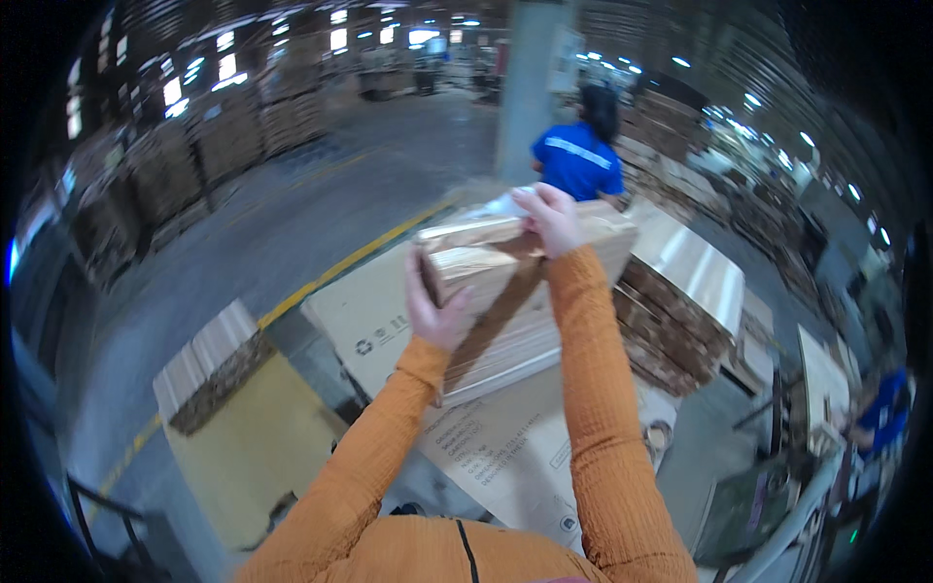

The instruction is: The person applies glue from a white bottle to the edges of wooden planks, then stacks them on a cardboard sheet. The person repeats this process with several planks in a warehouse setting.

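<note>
Both my hands are on a bundle of pale wooden boards (530, 306) that stands tilted over a printed cardboard sheet (496, 466). My left hand (439, 306) is wrapped round the bundle's left end, thumb on the near face and fingers behind. At the top edge, my right hand (551, 222) is closed with its fingertips pinched. A whitish, film-like piece (505, 205) shows beside those fingertips; blur hides exactly what they grip. Shadow from my right arm falls across the boards.
Stacked boards (685, 267) stand close on the right, a tape roll (659, 434) below them. Another board stack (216, 364) sits on a tan panel (248, 457) at left. A person in blue (580, 160) is beyond the bundle, near a pillar (530, 92).
</note>
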The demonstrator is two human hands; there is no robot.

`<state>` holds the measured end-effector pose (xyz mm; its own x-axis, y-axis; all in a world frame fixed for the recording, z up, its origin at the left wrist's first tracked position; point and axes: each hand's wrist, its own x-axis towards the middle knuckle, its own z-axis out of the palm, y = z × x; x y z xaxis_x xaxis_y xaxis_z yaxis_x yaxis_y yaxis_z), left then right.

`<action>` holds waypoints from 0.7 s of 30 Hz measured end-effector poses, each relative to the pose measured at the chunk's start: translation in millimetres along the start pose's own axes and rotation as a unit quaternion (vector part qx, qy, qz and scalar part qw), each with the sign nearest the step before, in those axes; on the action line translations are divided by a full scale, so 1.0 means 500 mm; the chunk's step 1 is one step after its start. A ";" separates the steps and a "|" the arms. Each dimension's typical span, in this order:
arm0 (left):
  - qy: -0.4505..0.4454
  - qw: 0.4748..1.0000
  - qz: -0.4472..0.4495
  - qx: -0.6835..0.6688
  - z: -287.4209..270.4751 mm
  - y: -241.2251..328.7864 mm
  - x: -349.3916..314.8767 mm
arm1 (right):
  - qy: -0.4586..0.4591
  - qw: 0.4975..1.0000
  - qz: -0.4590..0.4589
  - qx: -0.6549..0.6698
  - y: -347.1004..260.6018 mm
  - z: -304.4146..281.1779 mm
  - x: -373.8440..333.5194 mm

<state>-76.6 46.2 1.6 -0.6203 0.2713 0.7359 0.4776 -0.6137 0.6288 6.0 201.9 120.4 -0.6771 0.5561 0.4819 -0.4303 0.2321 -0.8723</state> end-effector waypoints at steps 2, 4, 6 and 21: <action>-0.009 1.000 -0.015 -0.016 0.005 0.015 0.004 | -0.007 0.996 0.025 0.091 -0.006 -0.019 0.006; -0.012 1.000 -0.015 0.010 0.004 0.020 0.002 | 0.024 0.970 0.051 0.236 -0.018 -0.032 -0.002; -0.002 0.998 -0.002 0.057 -0.013 0.014 0.002 | 0.033 0.945 0.057 0.320 -0.028 -0.056 -0.016; -0.005 0.998 -0.002 0.057 -0.006 0.019 0.009 | 0.230 0.946 -0.038 0.225 0.008 -0.379 -0.199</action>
<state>-76.7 39.1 9.9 -0.6166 0.2807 0.7355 0.5435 -0.5241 0.6557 185.0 298.7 53.4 -0.3470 0.8643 0.3641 -0.7475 -0.0204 -0.6640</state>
